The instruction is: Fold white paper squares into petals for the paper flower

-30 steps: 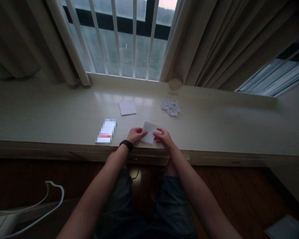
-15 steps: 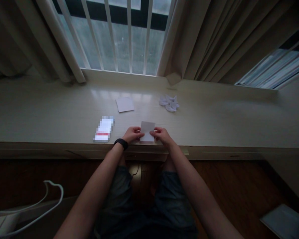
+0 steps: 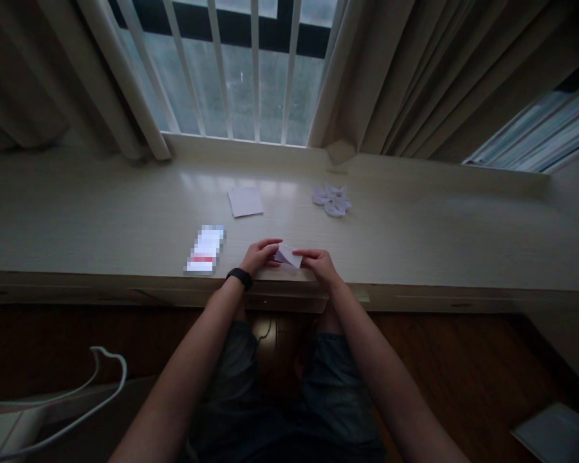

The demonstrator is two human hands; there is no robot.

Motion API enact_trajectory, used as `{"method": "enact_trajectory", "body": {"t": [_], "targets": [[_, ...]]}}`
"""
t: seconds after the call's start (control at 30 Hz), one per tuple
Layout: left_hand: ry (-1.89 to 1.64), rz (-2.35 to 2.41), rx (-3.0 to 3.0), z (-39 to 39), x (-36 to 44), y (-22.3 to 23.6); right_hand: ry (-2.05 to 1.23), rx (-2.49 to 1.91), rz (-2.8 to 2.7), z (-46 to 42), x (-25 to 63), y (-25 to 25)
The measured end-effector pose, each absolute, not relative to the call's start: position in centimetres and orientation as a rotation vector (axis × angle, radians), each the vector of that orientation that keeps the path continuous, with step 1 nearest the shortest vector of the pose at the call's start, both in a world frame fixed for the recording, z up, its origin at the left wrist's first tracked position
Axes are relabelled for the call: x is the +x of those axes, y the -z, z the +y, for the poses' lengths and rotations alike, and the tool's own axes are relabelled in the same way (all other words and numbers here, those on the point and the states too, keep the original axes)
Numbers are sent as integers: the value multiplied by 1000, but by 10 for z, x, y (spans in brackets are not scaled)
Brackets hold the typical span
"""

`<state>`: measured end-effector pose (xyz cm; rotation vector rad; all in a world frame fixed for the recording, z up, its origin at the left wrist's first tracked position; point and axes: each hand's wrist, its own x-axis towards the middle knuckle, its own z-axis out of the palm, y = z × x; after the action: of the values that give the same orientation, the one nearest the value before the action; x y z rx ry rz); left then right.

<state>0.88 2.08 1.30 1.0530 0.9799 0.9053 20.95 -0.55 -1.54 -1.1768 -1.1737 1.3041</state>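
A small sheet of white paper (image 3: 288, 255) is between my hands near the front edge of the pale counter, bent so that part of it stands up at an angle. My left hand (image 3: 260, 254), with a black band on the wrist, grips its left side, fingers curled round that edge. On the right side, the thumb and fingers of my right hand (image 3: 314, 262) pinch the paper. Farther back lie a stack of square white paper (image 3: 246, 202) to the left and several folded white paper pieces (image 3: 332, 200) to the right.
A lit phone (image 3: 206, 249), blurred out, lies on the counter (image 3: 429, 238) left of my hands. Behind are a barred window (image 3: 241, 83) and curtains (image 3: 405, 71). A white curved frame (image 3: 120, 379) stands at lower left, and a flat pale object (image 3: 557, 432) at lower right.
The paper lay flat and upright in view between both hands; now it is tilted and bent. My left hand has moved up over its left side, and my right fingers have shifted on it.
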Motion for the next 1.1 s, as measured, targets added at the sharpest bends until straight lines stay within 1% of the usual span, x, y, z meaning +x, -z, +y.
{"method": "enact_trajectory", "body": {"t": [0.13,0.43,0.7,0.8,0.87,0.97,1.03,1.1], "targets": [[-968,1016,1035,19,10,-14,-1176,-1227,-1176,-6,203,18],[-1057,974,999,23,5,3,-1125,-1285,-1137,-10,199,18],[-1133,1061,1011,26,5,9,-869,-1382,-1356,-21,188,28],[-1157,1106,1039,27,6,11,-907,-1341,-1386,-24,190,24],[-1167,1116,1046,27,7,11,-1010,-1258,-1387,-24,194,18],[-1162,1100,1096,25,8,11,-1177,-1165,-1234,-18,198,9],[-1120,1075,1151,24,8,10,-1211,-1199,-1115,-10,196,7],[-1073,1060,1203,23,8,11,-1221,-1244,-1125,-1,192,7]]}}
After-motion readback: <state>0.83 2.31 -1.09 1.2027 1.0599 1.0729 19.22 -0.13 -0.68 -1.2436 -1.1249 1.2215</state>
